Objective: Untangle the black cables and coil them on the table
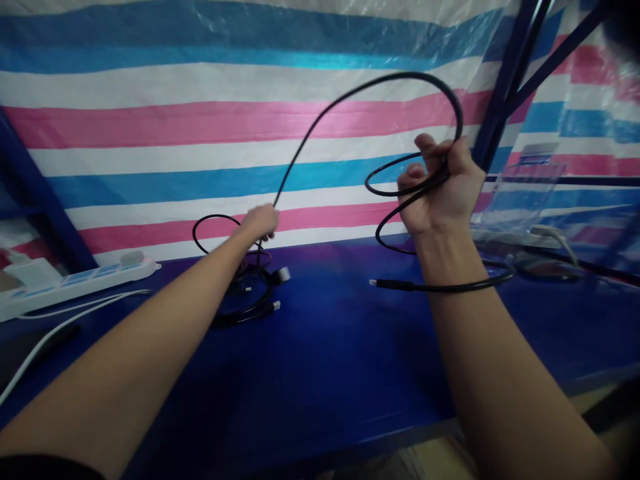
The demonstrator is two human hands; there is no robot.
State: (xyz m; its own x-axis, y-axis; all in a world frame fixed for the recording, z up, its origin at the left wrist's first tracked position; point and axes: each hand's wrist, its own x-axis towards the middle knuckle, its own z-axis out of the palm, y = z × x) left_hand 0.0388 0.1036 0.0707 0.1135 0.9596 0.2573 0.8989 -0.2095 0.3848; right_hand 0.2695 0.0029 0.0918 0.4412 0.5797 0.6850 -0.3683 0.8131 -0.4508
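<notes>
"Fingers of our right hand [443,190] curl round loops of the black cable [400,75]; those of our left hand [260,222] clamp its strand."

"Where does it hang?"

"It arches above the bench [320,353] between our hands, with a plug [395,285] beside our right wrist; black coils [250,312] lie below our left hand."

"How will it handle?"

"Light, we judge, and springy, so it may resist tight bends. Its smooth jacket could slide on us. We do best holding the jacket, not the plug, likely its most fragile part."
</notes>
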